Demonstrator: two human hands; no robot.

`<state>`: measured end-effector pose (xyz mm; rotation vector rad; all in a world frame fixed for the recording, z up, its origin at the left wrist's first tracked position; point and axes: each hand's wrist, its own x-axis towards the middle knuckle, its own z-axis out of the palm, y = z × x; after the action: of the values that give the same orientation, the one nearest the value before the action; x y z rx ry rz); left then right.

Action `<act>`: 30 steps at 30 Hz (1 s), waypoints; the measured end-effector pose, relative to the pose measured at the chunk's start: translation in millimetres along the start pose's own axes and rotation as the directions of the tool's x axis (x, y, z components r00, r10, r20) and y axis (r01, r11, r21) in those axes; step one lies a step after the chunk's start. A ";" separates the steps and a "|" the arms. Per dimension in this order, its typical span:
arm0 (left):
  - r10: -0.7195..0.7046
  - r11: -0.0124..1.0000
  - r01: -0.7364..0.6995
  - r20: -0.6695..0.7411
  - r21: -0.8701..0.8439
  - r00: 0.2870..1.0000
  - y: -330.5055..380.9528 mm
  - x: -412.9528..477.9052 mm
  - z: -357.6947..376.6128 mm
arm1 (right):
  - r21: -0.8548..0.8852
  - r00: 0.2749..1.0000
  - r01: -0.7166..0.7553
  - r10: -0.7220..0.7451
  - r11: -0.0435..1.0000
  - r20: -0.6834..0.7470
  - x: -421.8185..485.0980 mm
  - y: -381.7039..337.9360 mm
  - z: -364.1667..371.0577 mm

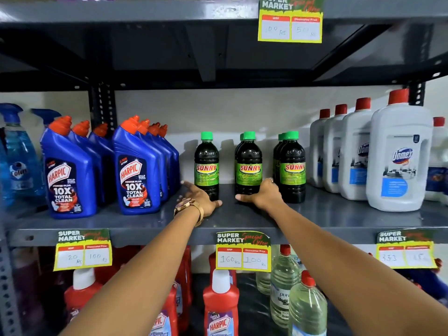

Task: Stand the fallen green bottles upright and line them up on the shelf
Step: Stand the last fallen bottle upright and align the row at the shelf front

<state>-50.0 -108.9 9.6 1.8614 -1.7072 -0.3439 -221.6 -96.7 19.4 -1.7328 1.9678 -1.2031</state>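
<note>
Several dark bottles with green caps and green SUNNY labels stand upright on the grey shelf [242,214]. The left bottle [206,163] stands alone. The middle bottle [249,163] has another close behind it, and the right bottle [292,166] has others behind it. My left hand [200,197], with a watch on the wrist, wraps around the base of the left bottle. My right hand [263,194] grips the base of the middle bottle, thumb across its front. No green bottle lies on its side in view.
Blue Harpic bottles [135,170] stand close to the left of the green ones, white Domex bottles [397,156] to the right. Blue spray bottles [17,154] are at far left. Price tags [243,251] hang on the shelf edge. Red and clear bottles fill the shelf below.
</note>
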 end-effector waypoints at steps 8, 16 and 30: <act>0.526 0.845 -0.516 -0.041 0.143 0.850 13.1 -61.7 3.5 | 0.007 0.948 -0.169 0.164 0.986 -0.271 7.1 71.8 -74.0; 0.592 0.762 -0.640 0.292 0.101 0.751 38.0 -62.7 6.6 | 0.049 0.997 -0.066 0.068 0.997 -0.030 20.8 75.3 -69.8; 0.566 0.780 -0.619 0.324 0.087 0.758 40.1 -66.1 6.6 | -0.102 0.992 -0.067 0.055 0.992 -0.112 26.9 76.9 -63.5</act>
<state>-96.1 -46.7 14.5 1.3092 -2.4982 -0.1882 -324.7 -99.3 12.9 -1.6747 2.1684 -1.2172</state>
